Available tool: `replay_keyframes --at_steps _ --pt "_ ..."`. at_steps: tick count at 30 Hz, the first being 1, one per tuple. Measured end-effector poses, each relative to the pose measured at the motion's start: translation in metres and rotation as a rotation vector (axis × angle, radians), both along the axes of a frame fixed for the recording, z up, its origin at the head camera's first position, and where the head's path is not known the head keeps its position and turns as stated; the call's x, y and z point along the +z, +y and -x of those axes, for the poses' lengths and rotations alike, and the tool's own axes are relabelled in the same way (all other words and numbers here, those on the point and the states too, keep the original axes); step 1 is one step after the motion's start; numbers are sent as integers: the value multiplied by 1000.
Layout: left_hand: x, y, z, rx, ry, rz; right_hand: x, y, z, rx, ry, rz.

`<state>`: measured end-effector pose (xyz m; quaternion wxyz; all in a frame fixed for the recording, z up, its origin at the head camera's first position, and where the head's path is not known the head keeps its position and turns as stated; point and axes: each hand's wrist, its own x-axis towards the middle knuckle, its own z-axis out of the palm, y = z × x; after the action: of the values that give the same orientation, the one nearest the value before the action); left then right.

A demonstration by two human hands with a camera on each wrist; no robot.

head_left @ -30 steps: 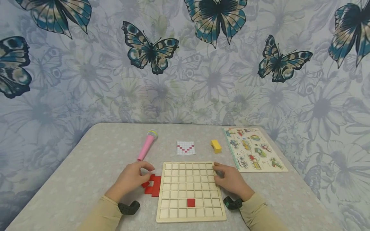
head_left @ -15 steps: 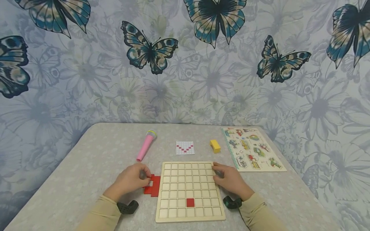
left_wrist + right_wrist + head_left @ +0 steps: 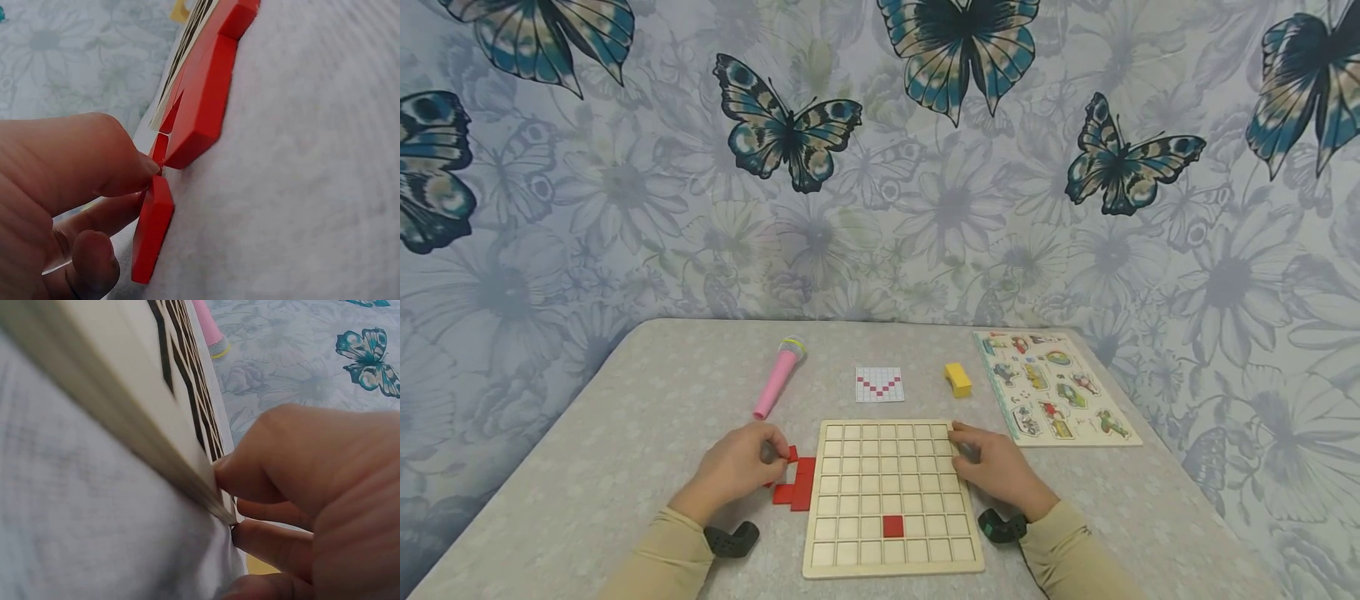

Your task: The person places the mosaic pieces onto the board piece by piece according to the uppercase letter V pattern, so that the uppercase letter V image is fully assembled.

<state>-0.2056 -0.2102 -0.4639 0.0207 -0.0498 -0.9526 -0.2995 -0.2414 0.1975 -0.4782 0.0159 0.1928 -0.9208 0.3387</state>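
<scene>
Pale wood forms the flat, gridded board (image 3: 891,481) lying on the grey, mottled counter (image 3: 662,375) between the hands. At its far corner, the right hand (image 3: 996,471) grips the edge, thumb on the upper face. One square red tile (image 3: 892,527) sits in a cell of the second row from the near edge, nearer the person than either hand.

The left hand (image 3: 741,458), its fingers bent, touches a cluster of flat, glossy red tiles (image 3: 802,479) just beside the board; whether it pinches one, I cannot tell.

Beyond the left hand lies a pink toy microphone (image 3: 775,383). Past both hands, between them, lies a white grid card with a red V (image 3: 880,385); beyond the right hand are a yellow block (image 3: 957,380) and a cream picture-puzzle board (image 3: 1063,392).
</scene>
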Motion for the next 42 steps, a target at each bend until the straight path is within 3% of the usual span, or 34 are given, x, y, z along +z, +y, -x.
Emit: replay_keyframes --at_steps 15,31,37,42 --pt "1 -1 0 51 13 25 -3 0 0 3 8 6" --pt "4 10 -4 48 43 -5 0 0 -1 3 -24 23" --pt "3 24 -10 24 60 -11 0 0 -2 3 -32 18" --pt "-1 39 -16 -46 120 1 0 1 -2 4 -30 21"
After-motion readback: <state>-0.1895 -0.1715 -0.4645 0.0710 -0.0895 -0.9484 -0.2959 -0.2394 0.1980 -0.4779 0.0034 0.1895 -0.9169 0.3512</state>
